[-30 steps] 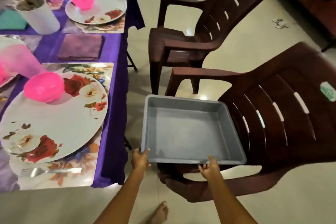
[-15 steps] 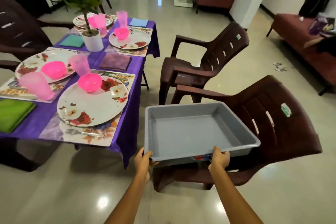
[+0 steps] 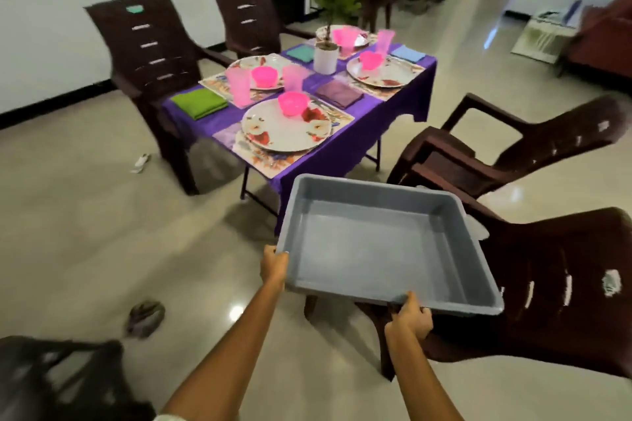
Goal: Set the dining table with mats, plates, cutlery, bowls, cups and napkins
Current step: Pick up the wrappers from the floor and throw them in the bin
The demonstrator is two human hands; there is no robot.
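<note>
The purple-clothed dining table (image 3: 345, 147) stands ahead, laid with mats, flowered plates (image 3: 285, 128), pink bowls and cups, and folded napkins. I hold the empty grey tray (image 3: 383, 249) near it, my left hand (image 3: 273, 267) and right hand (image 3: 408, 318) gripping its near rim.

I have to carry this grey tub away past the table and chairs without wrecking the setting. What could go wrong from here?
Both hands, the left hand and the right hand, grip only the near rim of the grey tub, so it could tip forward. Its far edge sits near the hanging purple tablecloth; snagging that might drag the nearest plate and pink bowl. The brown chair beside it could catch the tub.
</note>
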